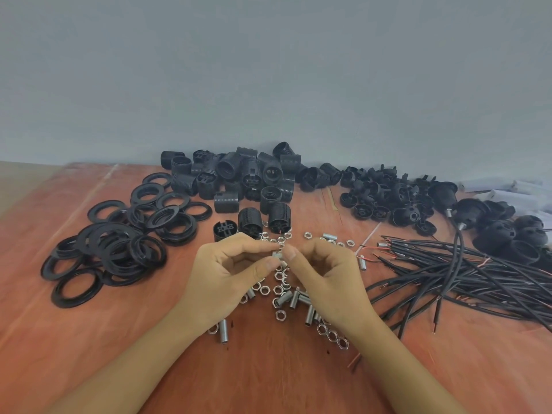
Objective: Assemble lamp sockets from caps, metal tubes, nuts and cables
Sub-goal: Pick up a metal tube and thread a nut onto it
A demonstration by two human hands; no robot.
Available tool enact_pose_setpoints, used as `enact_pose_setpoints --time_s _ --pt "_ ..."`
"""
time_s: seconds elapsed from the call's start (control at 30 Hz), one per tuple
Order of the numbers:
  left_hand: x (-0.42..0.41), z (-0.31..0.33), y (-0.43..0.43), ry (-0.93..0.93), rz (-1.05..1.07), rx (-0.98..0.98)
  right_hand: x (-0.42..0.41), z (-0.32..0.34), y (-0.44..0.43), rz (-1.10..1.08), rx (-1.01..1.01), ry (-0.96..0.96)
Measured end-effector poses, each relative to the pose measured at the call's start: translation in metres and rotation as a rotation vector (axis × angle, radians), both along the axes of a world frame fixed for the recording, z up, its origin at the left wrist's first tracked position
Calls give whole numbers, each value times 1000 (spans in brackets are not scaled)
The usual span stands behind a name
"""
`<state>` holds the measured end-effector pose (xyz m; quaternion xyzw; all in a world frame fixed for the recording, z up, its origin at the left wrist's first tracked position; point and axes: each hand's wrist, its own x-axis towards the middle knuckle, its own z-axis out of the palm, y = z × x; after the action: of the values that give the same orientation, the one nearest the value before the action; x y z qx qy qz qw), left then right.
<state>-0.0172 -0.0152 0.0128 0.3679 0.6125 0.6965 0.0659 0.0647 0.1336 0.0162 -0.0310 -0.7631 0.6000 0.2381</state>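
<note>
Rings point(113, 249) and socket bodies point(239, 177) lie loose at left. The left hand point(227, 273) and right hand point(325, 276) both pinch one tube point(277, 254) above the scattered nuts point(279, 289), apparently threading on a nut. At right most caps point(385, 198) and cables point(478, 279) lie unjoined, so the task looks barely begun.

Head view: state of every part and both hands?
left hand, pinches metal tube
right hand, pinches its other end
metal tube, held above table
nuts, loose on table
rings, loose pile
socket bodies, heaped, loose
caps, heaped by wall
cables, loose bundle on table
</note>
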Motion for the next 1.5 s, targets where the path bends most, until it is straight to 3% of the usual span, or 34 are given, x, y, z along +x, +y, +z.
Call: enact_pose_setpoints --time_s 0.63,1.5 --pt "0 -1 0 45 -32 -12 2 0 -2 73 -70 -17" --pt "-3 -3 -1 77 -35 -40 2 -2 -1 48 28 -2"
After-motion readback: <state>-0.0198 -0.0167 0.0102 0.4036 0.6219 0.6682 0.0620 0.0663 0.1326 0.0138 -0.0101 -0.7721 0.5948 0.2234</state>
